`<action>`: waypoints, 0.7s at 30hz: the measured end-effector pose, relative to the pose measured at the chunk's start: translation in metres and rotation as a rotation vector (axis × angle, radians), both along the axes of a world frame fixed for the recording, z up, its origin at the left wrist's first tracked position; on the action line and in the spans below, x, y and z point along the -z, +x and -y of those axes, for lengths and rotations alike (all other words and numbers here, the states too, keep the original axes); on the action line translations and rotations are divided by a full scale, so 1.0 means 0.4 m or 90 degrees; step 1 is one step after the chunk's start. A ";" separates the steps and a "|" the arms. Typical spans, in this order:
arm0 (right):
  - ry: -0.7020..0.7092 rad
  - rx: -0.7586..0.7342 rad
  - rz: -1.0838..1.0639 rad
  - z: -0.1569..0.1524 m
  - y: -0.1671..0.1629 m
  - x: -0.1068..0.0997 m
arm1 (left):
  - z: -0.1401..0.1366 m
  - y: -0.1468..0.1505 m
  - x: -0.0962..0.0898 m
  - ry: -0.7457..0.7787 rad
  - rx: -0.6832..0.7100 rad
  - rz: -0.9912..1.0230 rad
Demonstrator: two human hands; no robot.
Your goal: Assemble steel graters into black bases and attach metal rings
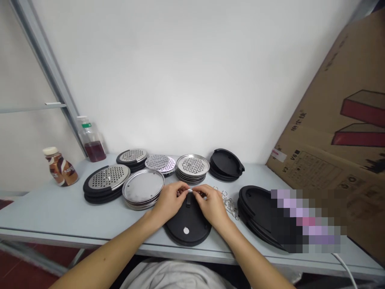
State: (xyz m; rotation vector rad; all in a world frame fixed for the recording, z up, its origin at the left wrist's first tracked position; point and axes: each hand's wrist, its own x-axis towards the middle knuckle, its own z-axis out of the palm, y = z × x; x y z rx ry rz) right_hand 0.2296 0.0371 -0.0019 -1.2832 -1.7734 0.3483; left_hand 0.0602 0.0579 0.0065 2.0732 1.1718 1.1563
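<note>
Beneath both hands point(172, 198) point(211, 201) lies a black disc point(188, 218).

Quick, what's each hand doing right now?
Left hand: closed, fingertips pinching a small metal piece at the black disc.
Right hand: closed, pinching the same metal piece from the other side.

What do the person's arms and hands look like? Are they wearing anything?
The left hand and right hand wear no gloves. No watch or bracelet shows on either wrist. The left forearm and right forearm are bare, with no sleeves in view. Some fingers are hidden, so I can't tell about rings.
</note>
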 end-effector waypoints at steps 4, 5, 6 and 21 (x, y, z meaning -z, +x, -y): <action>0.007 -0.004 0.013 0.025 -0.017 0.017 | 0.023 -0.010 0.013 -0.009 -0.001 -0.008; 0.008 -0.011 0.015 0.036 -0.019 0.019 | 0.036 -0.014 0.014 -0.013 -0.002 -0.011; 0.010 -0.021 0.016 0.047 -0.021 0.020 | 0.050 -0.019 0.014 -0.017 -0.003 -0.016; 0.037 -0.076 0.003 0.049 -0.002 0.033 | 0.057 -0.027 0.012 0.001 -0.019 -0.034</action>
